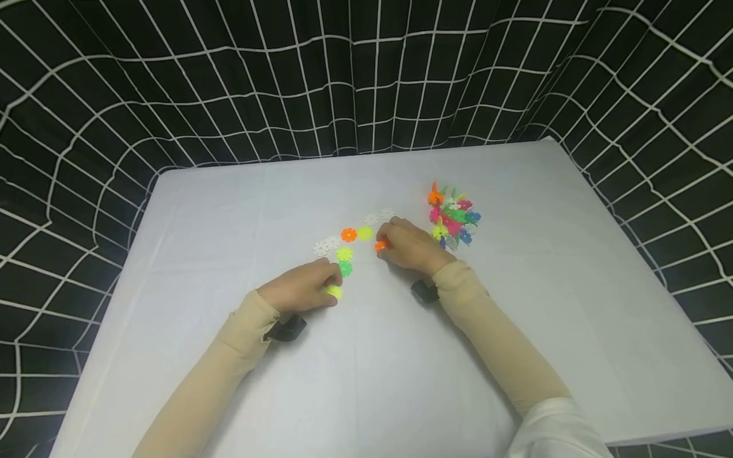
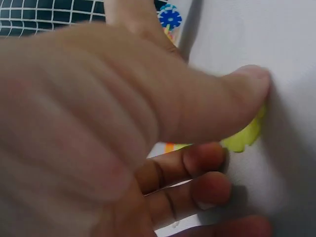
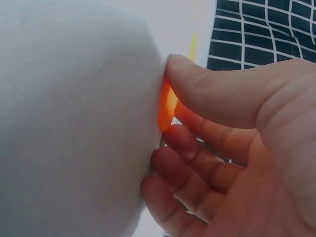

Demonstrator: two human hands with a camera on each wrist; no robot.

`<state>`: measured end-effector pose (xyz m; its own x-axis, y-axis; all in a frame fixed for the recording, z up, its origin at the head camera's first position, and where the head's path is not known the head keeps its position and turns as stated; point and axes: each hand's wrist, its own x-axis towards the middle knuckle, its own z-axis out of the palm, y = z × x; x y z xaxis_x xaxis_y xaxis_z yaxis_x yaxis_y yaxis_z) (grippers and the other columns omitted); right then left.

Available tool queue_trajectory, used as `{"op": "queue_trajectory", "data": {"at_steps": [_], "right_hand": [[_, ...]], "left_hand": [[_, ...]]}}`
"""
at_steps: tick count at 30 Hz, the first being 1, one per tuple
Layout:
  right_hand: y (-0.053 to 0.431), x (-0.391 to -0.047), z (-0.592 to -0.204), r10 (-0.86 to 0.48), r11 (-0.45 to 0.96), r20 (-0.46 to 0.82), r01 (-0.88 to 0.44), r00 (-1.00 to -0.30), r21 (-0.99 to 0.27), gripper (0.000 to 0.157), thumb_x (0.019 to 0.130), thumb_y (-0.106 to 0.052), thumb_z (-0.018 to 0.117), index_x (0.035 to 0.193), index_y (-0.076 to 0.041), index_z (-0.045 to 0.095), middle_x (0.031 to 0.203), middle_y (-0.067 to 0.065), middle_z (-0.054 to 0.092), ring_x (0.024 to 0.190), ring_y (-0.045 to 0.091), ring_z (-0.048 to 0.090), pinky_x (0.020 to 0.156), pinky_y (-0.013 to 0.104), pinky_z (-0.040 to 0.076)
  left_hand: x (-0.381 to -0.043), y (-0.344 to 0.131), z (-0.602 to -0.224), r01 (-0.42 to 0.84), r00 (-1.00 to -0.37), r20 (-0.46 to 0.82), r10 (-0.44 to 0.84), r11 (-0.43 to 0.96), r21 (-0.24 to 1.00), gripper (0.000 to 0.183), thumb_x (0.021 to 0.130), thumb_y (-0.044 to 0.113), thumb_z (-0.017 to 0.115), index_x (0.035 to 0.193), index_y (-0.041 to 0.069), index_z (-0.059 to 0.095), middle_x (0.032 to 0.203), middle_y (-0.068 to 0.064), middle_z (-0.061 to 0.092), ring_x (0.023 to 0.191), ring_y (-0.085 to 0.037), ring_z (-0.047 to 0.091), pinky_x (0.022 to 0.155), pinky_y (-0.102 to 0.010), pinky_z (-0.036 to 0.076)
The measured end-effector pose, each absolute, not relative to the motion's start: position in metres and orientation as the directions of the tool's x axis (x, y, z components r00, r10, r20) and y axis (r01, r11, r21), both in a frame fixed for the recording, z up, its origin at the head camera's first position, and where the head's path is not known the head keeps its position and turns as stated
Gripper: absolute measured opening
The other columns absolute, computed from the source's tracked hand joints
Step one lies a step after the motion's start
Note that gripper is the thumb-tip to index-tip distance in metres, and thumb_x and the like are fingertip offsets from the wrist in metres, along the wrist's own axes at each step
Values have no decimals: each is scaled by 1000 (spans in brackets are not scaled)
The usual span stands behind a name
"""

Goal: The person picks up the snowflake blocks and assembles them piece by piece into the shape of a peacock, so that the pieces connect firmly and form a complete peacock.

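My left hand (image 1: 303,286) is over the white table, thumb and forefinger at the edges of a yellow notched plastic disc (image 1: 334,292). In the left wrist view that yellow disc (image 2: 245,136) shows partly from beneath the thumb. My right hand (image 1: 413,244) pinches an orange notched disc (image 1: 380,245) between thumb and fingers; the right wrist view has the orange disc (image 3: 168,106) edge-on at the tabletop. Just beyond the left fingers lie a green disc (image 1: 345,269) and a yellow one (image 1: 344,254). Another orange disc (image 1: 349,235) lies beside a yellow-green disc (image 1: 364,233).
White discs (image 1: 326,245) lie left of the coloured ones, and more white discs (image 1: 378,217) lie beyond the right hand. A pile of mixed coloured discs (image 1: 452,216) is to the right. Black netting with a white grid (image 1: 355,83) surrounds the white table (image 1: 572,286).
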<state>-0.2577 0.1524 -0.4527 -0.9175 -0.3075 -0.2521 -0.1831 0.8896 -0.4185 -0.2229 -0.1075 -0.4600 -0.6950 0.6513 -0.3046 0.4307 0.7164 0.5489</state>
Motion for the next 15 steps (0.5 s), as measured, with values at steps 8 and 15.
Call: {"op": "queue_trajectory", "data": {"at_steps": [8, 15], "right_hand": [[152, -257, -450, -303, 876, -270, -155, -914, -457, 28, 94, -26, 72, 114, -14, 56, 101, 5, 61, 94, 24, 55, 82, 35, 50], [150, -256, -449, -375, 800, -223, -192, -900, -569, 33, 99, -14, 64, 132, -12, 62, 124, 9, 68, 112, 28, 60, 111, 45, 48]], "left_hand": [[-223, -105, -459, 403, -736, -283, 615, 733, 547, 27, 91, 22, 76, 102, 14, 53, 83, 1, 51, 76, -14, 47, 70, -28, 42], [-230, -106, -467, 353, -776, -187, 602, 661, 662, 23, 97, 23, 68, 114, 13, 57, 75, 0, 51, 67, -14, 46, 64, -27, 41]]}}
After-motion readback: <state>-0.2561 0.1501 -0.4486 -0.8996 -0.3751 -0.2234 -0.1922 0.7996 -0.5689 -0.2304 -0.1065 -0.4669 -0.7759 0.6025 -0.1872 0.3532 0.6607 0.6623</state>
